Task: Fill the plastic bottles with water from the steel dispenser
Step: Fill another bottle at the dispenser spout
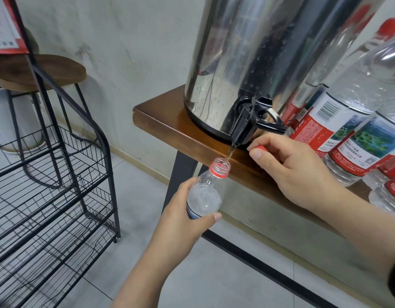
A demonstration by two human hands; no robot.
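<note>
Bottle (206,192) tilted, mouth toward spout (237,135)

wire rack (58,185), wooden stool (47,70)

Grey wall (125,41), tiled floor (214,285), wire rack (47,185), wooden stool (43,70).

Left hand (181,210) holds bottle (205,192) under running tap (243,127).
</note>
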